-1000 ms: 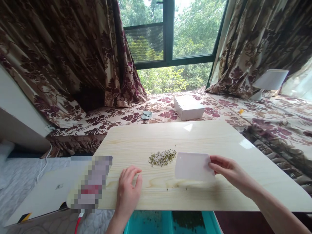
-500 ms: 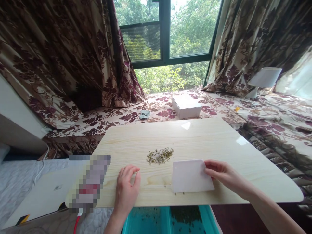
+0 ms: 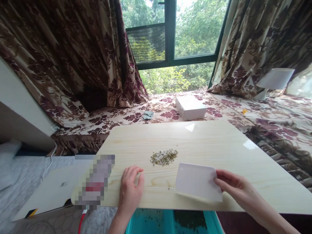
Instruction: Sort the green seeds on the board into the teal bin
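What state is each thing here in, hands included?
Right hand: pinching the card's edge
White card: held, tilted
Left hand: resting on the table, fingers curled, holding nothing
Green-and-white grain pile: loosely heaped
Teal divided bin: uncovered, dark grains in its right compartment
White box: closed
Curtains: drawn apart

Patterned curtains (image 3: 97,58) flank a green-framed window (image 3: 170,61); on the floral-covered ledge (image 3: 117,117) sit a white box (image 3: 191,109) and a crumpled grayish cloth (image 3: 148,115) — farther right, a small yellow object (image 3: 244,111) and a white-shaded lamp (image 3: 276,79).
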Action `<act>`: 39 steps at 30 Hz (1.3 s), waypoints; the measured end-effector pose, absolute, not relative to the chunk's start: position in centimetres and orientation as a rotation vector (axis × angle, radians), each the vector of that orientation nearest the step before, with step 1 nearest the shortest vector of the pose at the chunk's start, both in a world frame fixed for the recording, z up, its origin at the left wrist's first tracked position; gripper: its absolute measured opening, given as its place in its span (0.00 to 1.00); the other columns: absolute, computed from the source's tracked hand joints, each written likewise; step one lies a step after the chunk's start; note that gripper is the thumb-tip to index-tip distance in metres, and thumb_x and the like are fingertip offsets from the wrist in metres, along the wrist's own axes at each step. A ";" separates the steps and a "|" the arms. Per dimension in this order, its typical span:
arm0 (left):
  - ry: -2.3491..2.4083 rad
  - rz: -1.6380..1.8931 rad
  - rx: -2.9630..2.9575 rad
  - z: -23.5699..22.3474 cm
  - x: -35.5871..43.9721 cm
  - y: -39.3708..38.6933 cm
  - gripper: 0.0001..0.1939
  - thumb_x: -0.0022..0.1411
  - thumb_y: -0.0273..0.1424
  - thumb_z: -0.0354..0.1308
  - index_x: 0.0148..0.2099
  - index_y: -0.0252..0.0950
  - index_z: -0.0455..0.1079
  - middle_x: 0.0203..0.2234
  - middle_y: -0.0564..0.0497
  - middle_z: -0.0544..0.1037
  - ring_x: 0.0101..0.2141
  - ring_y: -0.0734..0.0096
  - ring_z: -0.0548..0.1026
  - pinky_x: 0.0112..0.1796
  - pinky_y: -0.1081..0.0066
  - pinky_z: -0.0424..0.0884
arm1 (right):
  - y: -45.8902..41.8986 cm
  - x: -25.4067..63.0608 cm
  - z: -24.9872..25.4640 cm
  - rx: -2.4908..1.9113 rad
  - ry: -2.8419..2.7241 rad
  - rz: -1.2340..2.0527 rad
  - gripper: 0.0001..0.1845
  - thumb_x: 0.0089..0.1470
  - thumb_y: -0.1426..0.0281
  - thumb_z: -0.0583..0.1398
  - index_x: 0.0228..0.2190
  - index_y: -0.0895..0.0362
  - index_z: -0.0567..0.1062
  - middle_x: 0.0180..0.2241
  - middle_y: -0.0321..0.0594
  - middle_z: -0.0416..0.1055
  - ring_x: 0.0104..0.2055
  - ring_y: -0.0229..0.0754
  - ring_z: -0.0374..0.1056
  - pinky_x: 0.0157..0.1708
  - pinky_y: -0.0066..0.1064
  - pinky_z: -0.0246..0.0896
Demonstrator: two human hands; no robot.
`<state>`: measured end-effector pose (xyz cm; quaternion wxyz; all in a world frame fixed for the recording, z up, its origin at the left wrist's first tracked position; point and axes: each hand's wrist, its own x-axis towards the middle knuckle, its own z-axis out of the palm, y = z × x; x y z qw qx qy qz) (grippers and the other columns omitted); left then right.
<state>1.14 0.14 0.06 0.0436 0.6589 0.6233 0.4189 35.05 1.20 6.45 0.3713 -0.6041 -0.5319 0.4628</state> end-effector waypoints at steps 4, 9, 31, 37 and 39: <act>1.901 1.276 2.015 0.1 1.1 0.1 0.07 0.61 0.31 0.50 0.37 0.39 0.69 0.36 0.47 0.75 0.42 0.60 0.71 0.46 0.59 0.67 | 1.7 34.4 6.1 -1.538 -1.342 1.176 0.28 0.32 0.46 0.66 0.28 0.56 0.81 0.29 0.47 0.78 0.31 0.51 0.72 0.26 0.36 0.69; 1.909 1.276 2.013 0.1 1.2 0.1 0.07 0.61 0.31 0.50 0.37 0.39 0.69 0.36 0.48 0.75 0.42 0.60 0.71 0.46 0.59 0.68 | 2.5 34.1 6.4 -1.506 -1.334 1.152 0.30 0.32 0.44 0.65 0.29 0.56 0.81 0.30 0.48 0.78 0.31 0.51 0.72 0.26 0.37 0.70; 1.889 1.286 2.010 0.4 1.2 -0.1 0.07 0.61 0.31 0.50 0.38 0.40 0.69 0.36 0.48 0.76 0.42 0.60 0.71 0.49 0.57 0.65 | 6.0 32.9 9.6 -1.253 -1.822 1.745 0.14 0.43 0.61 0.63 0.30 0.58 0.79 0.28 0.40 0.77 0.31 0.43 0.69 0.31 0.32 0.63; 1.900 1.302 2.005 0.4 1.3 0.0 0.06 0.60 0.30 0.51 0.37 0.39 0.69 0.36 0.48 0.75 0.42 0.60 0.71 0.48 0.58 0.66 | 2.9 36.3 6.3 -1.449 -1.401 1.201 0.24 0.37 0.51 0.66 0.32 0.56 0.80 0.30 0.45 0.78 0.32 0.50 0.72 0.30 0.36 0.70; 1.909 1.309 1.999 0.3 1.2 0.1 0.07 0.60 0.29 0.51 0.37 0.39 0.69 0.36 0.48 0.75 0.42 0.60 0.71 0.47 0.58 0.67 | 2.2 36.8 4.5 -1.525 -1.248 1.057 0.28 0.34 0.49 0.67 0.35 0.55 0.80 0.32 0.46 0.79 0.31 0.50 0.72 0.29 0.38 0.71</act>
